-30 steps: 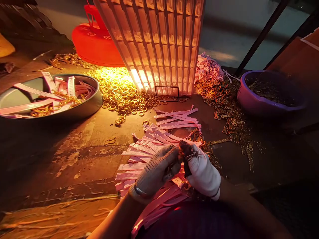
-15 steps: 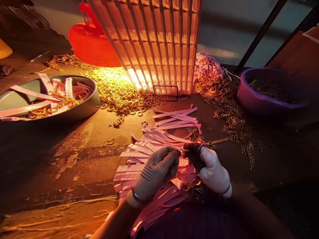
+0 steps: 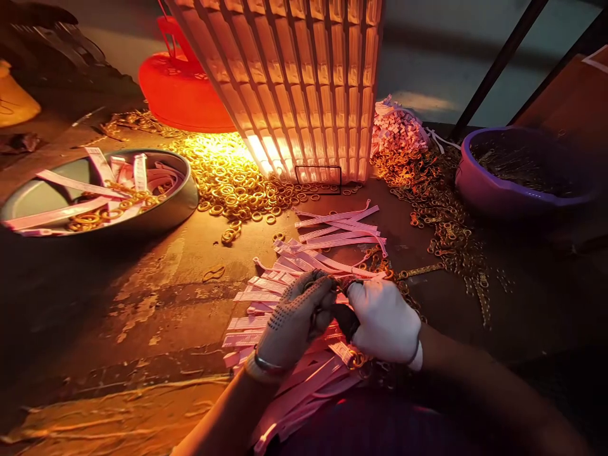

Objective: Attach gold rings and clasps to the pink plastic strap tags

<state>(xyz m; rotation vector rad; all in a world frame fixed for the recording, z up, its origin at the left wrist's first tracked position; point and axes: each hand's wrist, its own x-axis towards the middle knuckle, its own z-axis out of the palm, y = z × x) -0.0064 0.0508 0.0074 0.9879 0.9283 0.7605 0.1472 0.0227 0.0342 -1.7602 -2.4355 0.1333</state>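
A small metal piece [image 3: 338, 282] is pinched between the fingers of the left hand [image 3: 297, 320] and the right hand [image 3: 386, 320], just above pink strips [image 3: 266, 296] fanned on the bench [image 3: 156, 297]. The strips' long axes are laid roughly left to right; their print cannot be read.

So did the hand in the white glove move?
Yes. The right hand slid left across the pink strips lying on the table, closing up against the left hand.
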